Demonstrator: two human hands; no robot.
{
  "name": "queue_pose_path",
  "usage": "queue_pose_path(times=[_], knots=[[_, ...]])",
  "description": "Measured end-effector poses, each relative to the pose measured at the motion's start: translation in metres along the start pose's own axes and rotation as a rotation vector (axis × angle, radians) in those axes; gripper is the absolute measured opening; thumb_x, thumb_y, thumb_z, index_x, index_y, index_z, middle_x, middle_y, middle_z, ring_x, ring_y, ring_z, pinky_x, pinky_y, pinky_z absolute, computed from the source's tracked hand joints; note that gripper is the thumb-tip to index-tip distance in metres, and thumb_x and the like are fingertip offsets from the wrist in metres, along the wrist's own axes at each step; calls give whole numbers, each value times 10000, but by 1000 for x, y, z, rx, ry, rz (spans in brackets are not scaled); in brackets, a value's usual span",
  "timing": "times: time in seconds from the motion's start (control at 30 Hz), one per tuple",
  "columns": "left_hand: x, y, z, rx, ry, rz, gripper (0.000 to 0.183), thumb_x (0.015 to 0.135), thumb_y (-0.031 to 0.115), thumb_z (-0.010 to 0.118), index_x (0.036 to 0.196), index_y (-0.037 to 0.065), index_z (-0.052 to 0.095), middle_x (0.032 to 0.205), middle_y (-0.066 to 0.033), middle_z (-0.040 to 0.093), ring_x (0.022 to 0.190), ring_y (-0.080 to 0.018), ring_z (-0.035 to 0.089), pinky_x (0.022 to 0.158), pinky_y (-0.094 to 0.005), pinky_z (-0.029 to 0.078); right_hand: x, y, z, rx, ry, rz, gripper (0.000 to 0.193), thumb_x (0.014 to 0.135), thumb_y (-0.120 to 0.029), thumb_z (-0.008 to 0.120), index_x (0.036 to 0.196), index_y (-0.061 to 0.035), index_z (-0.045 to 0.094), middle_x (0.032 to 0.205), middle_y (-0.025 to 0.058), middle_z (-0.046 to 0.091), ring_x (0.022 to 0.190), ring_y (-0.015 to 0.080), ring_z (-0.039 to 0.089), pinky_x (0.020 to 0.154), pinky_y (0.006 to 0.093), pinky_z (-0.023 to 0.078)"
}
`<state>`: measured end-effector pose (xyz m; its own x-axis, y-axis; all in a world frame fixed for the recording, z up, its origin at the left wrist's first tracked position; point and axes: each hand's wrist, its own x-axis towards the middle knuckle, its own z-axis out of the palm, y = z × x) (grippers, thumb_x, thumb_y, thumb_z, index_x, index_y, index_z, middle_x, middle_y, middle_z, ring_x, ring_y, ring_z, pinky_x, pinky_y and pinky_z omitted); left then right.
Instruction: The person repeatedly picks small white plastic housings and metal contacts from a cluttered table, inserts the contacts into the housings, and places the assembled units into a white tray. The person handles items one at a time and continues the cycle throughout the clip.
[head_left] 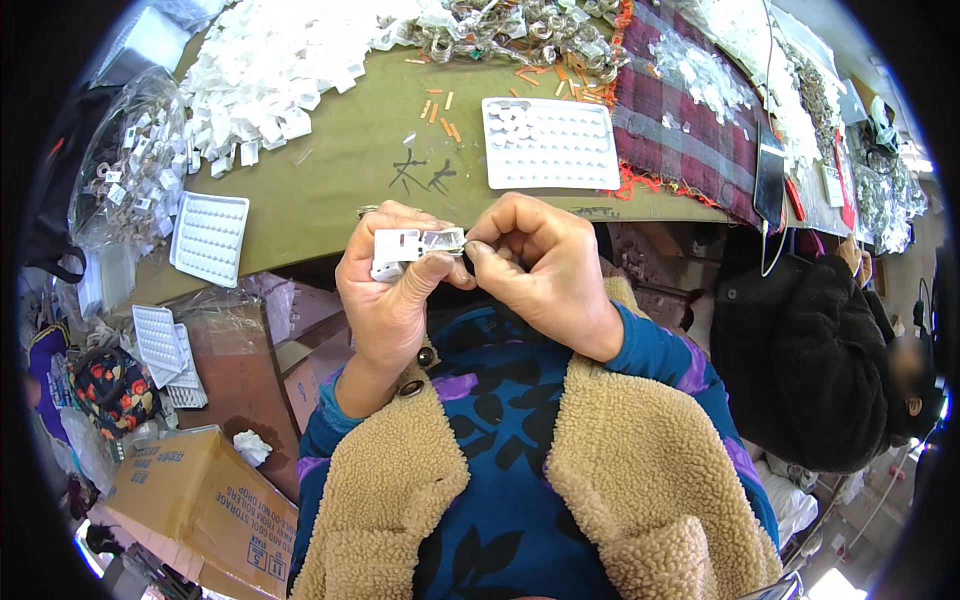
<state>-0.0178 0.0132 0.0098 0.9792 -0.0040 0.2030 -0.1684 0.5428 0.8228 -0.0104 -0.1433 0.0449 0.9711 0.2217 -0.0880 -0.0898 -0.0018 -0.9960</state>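
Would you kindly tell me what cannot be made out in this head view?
All in the head view:
- Whether the right hand pinches anything: too small, covered by its own fingertips.
- The underside of the white plastic part: hidden by the part itself and the left hand.
- The far end of the white heap: cut off by the top edge.
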Motion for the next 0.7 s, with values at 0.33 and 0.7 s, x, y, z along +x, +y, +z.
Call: queue_pose_path(times=[0.33, 0.7], knots=[[-4, 3, -4, -458, 49, -397, 336, 964, 200, 635, 1176, -57, 593, 991, -188, 678, 723, -168, 669, 515, -240, 564, -1, -13, -2, 159, 103, 7, 78, 863, 19, 669, 911, 22, 607, 884, 98, 656, 745, 138, 647, 633, 251, 509], [-5, 1, -4, 94, 69, -498, 207, 913, 63, 689, 1061, -78, 660, 865, -111, 708, 684, -154, 689, 619, -250, 598, 6, 1, -8, -677, 62, -470, 132, 733, -25, 697, 794, -38, 580, 758, 121, 586, 672, 349, 579, 608, 420, 471]])
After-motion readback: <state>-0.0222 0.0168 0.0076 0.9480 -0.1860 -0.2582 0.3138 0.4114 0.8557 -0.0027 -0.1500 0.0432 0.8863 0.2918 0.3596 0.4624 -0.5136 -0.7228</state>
